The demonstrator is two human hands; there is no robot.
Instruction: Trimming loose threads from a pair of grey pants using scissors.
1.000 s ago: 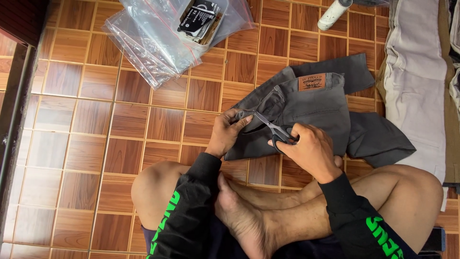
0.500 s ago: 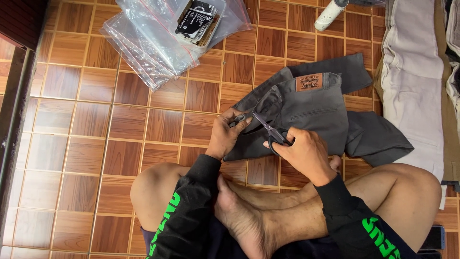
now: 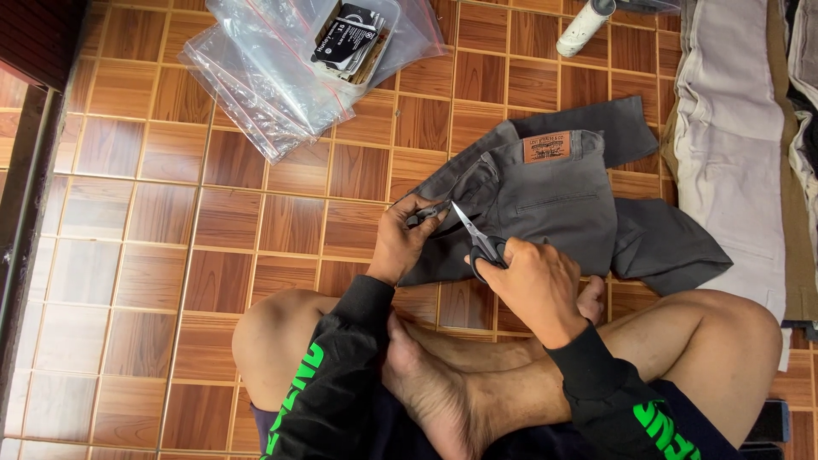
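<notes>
A pair of dark grey jeans (image 3: 554, 200) with a brown waist patch lies crumpled on the tiled floor in front of my crossed legs. My left hand (image 3: 402, 238) pinches the edge of the jeans' waistband at its left end. My right hand (image 3: 532, 281) grips black-handled scissors (image 3: 479, 237), whose blades point up and left toward the pinched fabric, just right of my left fingers. The blade tips lie over the grey cloth.
Several clear zip bags (image 3: 273, 68) and a clear tub of dark cards (image 3: 354, 38) lie at the upper left. A white cylinder (image 3: 584, 25) lies at the top. Folded pale garments (image 3: 733, 128) are stacked along the right. A dark door frame (image 3: 25, 170) runs down the left.
My right hand has drawn the scissors slightly down and left, and the blades now stand a little steeper. My left hand keeps its pinch on the waistband edge.
</notes>
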